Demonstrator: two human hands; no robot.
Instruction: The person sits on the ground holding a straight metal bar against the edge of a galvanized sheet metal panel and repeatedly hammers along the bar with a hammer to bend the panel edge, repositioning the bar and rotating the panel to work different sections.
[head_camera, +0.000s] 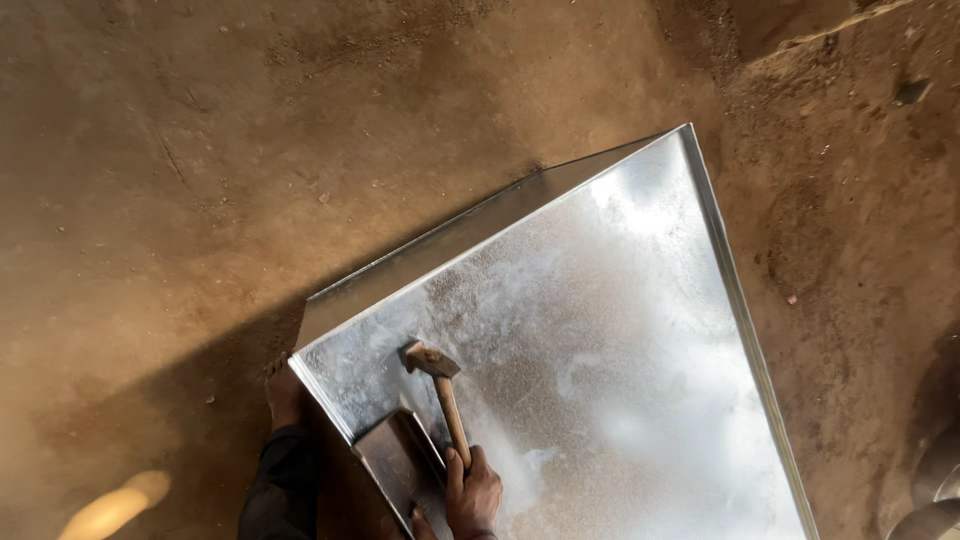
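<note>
From the head camera I look straight down at a dirt floor. A bent sheet of shiny, galvanised-looking metal fills the middle and right of the frame; its wide face tilts up toward me, a narrower side panel folds down on the left, and a thin folded lip runs along the right edge.

My right hand is closed round the wooden handle of a hammer, low in the frame. The hammer head rests on, or just above, the sheet near its lower left corner; I cannot tell whether it touches. A dark flat bar lies against the sheet's lower edge, just left of that hand.

My left hand sits at the sheet's left corner, below the folded side, in shadow. A dark sleeve runs back from it. It looks pressed to the metal, but I cannot tell how the fingers are set.

A pale blur shows bottom left, too soft to identify.
</note>
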